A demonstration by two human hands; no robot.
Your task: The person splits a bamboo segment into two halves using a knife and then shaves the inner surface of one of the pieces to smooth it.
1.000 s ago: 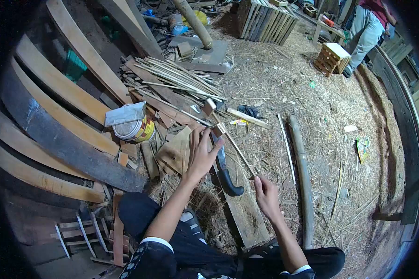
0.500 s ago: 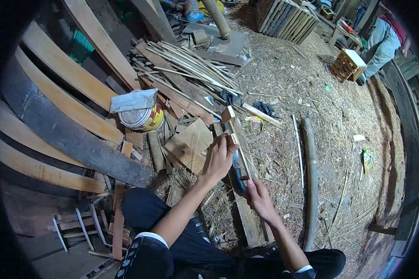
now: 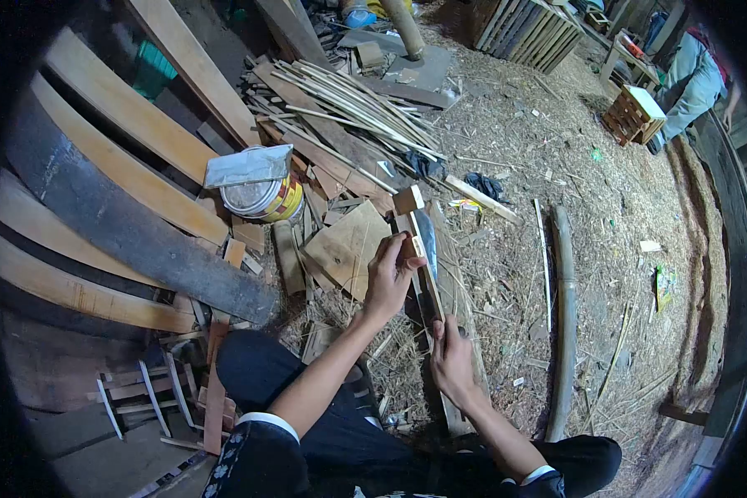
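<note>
My left hand is closed, its thumb and fingers around a small light wooden block against a slim wooden strip. My right hand grips the near end of that strip, thumb pointing along it. Just past my left fingertips, another squared wooden block shows at the strip's far end. Beneath both hands runs a long wooden plank on the ground, with a bluish shiny piece partly hidden by the strip.
Left of my knee lie long curved boards. A paint bucket stands by a pile of thin sticks. A bamboo pole lies on the shaving-covered ground to the right. Another person is beside a slatted wooden stool.
My right hand has shifted slightly left and nearer to me, and the strip stands steeper in view. My left hand keeps its hold. The whole scene has slid a little to the right.
</note>
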